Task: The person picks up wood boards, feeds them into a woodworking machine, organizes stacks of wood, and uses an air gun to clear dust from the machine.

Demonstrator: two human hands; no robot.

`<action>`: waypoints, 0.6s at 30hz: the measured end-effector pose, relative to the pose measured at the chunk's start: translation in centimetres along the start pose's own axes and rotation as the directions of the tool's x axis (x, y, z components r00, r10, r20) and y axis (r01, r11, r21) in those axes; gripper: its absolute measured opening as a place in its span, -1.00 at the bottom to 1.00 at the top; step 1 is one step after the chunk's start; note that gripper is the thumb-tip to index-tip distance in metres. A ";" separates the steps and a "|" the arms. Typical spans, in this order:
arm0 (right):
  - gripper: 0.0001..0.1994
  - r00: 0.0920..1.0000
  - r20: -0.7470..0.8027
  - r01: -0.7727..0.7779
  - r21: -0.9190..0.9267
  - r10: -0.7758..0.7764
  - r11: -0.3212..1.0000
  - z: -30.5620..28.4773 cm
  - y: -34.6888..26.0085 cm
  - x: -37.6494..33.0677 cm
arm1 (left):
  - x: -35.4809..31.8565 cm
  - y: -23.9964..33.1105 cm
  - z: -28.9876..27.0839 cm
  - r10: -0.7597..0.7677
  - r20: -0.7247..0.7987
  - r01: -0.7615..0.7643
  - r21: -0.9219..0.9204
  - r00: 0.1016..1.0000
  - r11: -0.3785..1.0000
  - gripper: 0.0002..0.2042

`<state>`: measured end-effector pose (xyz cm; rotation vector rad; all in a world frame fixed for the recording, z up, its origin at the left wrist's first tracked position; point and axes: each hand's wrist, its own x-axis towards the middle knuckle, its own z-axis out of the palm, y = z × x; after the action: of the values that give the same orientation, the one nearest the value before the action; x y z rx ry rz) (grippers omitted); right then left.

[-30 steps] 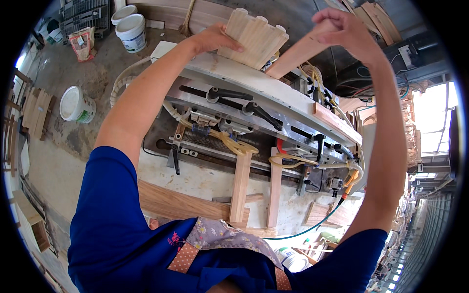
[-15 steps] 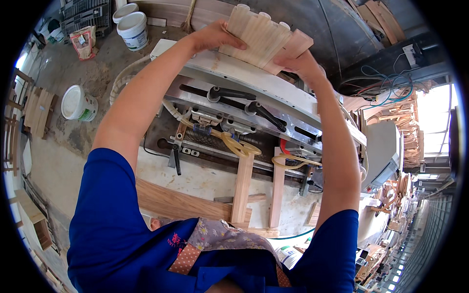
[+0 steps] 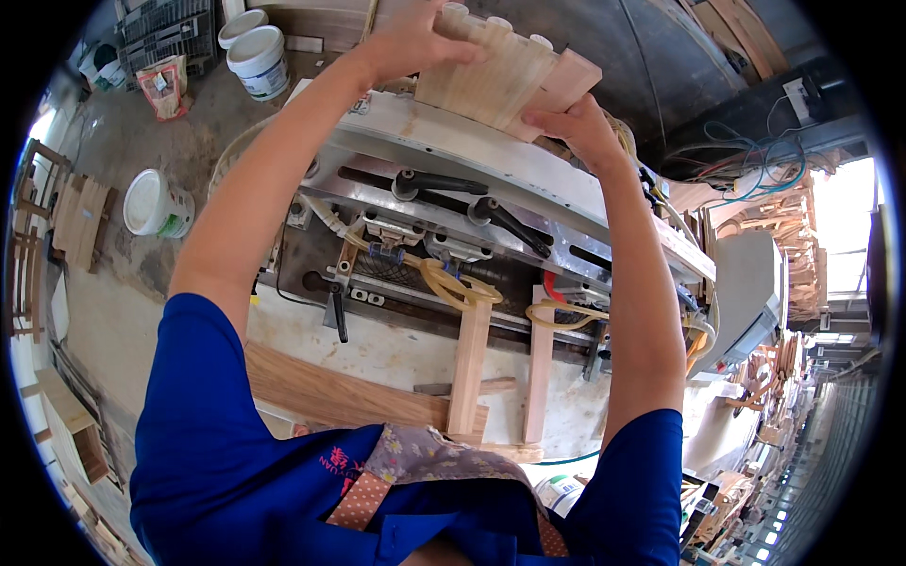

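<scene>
Several pale wooden strips [image 3: 486,80] stand side by side on the machine's white top beam [image 3: 444,127], rounded tenons at their far ends. A redder strip [image 3: 566,80] with a square end sits at their right. My left hand [image 3: 406,42] grips the left side of the row near the far end, its thumb across the wood and its other fingers partly out of view. Around the redder strip my right hand [image 3: 580,127] is closed, thumb on its near face; the fingers behind are hidden.
Two black clamp levers [image 3: 448,180] stick out from the machine's front. Yellowish hoses [image 3: 458,283] loop below them. Two wooden bars [image 3: 467,368] lie nearer me, beside a wide board [image 3: 330,382]. White buckets [image 3: 156,203] stand on the floor at left.
My left hand has slid farther away along the strips toward their tenon ends. The right hand keeps its hold on the redder strip, and the view has shifted slightly.
</scene>
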<state>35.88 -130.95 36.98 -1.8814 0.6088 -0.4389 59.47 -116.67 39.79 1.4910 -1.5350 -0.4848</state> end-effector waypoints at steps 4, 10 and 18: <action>-0.67 1.000 -0.018 0.024 -0.012 -0.024 1.000 0.2 0.0 0.1 | 0.2 4.9 2.1 0.423 0.023 -0.330 0.663 0.906 0.672 -0.36; -0.66 0.997 -0.044 0.049 -0.174 -0.058 0.983 -0.2 0.5 0.0 | 0.3 6.7 3.1 0.322 0.154 -0.331 0.715 0.934 0.616 -0.46; -0.62 0.998 -0.053 0.009 -0.112 -0.015 0.994 0.9 -1.4 -0.9 | -0.4 7.0 2.7 0.377 0.192 -0.400 0.680 0.906 0.615 -0.44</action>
<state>35.97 -129.32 37.89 -1.9859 0.6708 -0.4731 53.22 -115.75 43.91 1.6106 -2.1443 0.4184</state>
